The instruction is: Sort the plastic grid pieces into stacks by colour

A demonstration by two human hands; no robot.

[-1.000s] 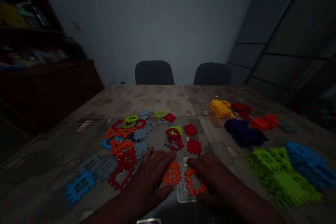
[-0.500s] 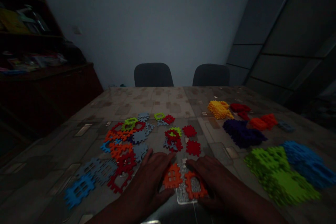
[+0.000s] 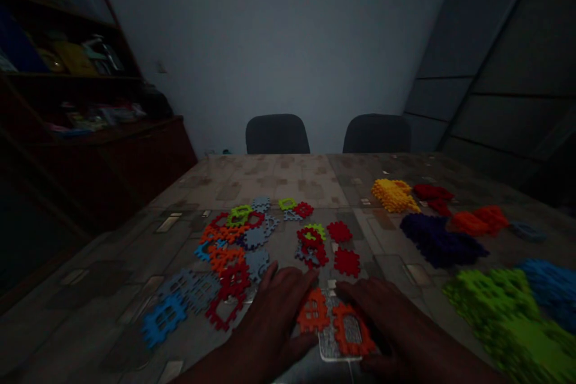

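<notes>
My left hand (image 3: 274, 312) lies flat on the table with its fingers stretched forward, its thumb side against an orange window-shaped waffle block (image 3: 313, 314). My right hand (image 3: 382, 318) rests beside it, fingers extended, touching a second orange frame block (image 3: 351, 331). Both orange blocks sit on a small grey square plate (image 3: 335, 345) at the table's near edge. Just beyond the fingertips lie red blocks (image 3: 346, 261) and a red-and-green cluster (image 3: 311, 242).
Loose flat blocks in red, orange, grey, green and blue (image 3: 225, 252) spread to the left. Sorted heaps stand on the right: yellow (image 3: 393, 194), purple (image 3: 438, 243), orange (image 3: 477, 220), green (image 3: 499, 306), blue (image 3: 551, 288). Two dark chairs (image 3: 277, 134) face the far edge. Shelves (image 3: 67, 108) stand left.
The view has swung slightly left, so everything has shifted right in the frame. Both hands stay flat by the two orange blocks, with little movement of their own.
</notes>
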